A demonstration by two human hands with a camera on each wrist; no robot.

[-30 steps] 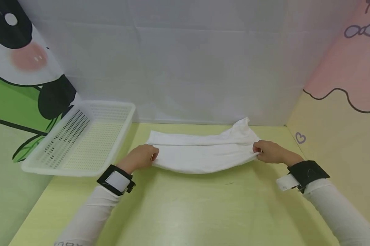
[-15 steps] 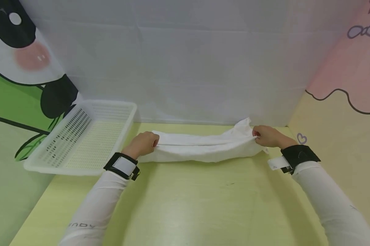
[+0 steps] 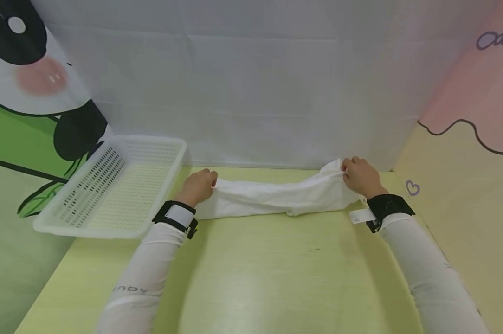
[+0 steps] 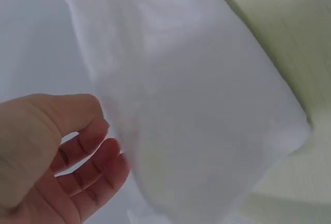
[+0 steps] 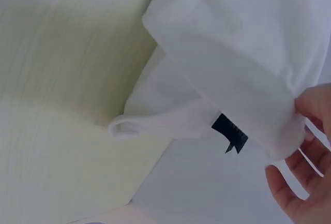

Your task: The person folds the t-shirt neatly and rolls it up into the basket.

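Note:
A white cloth garment (image 3: 272,197), folded into a long strip, lies across the back of the table. My left hand (image 3: 198,186) pinches its upper edge at the left end; in the left wrist view the thumb and fingertips of that hand (image 4: 67,151) meet at the cloth's edge. At the other end my right hand (image 3: 362,177) grips the upper right corner, lifted a little. The right wrist view shows a small black label (image 5: 230,133) on the garment near the right hand (image 5: 310,151). What kind of garment it is cannot be told.
To the left of the garment stands a white perforated plastic basket (image 3: 88,230) with nothing visible in it. The yellow-green table (image 3: 251,269) ends at a pale grey back wall (image 3: 260,102). Printed panels (image 3: 464,185) flank both sides.
Both hands have moved away from me toward the back wall, turning the near edge of the garment over onto the rest. The strip is narrower now. The basket has stayed put.

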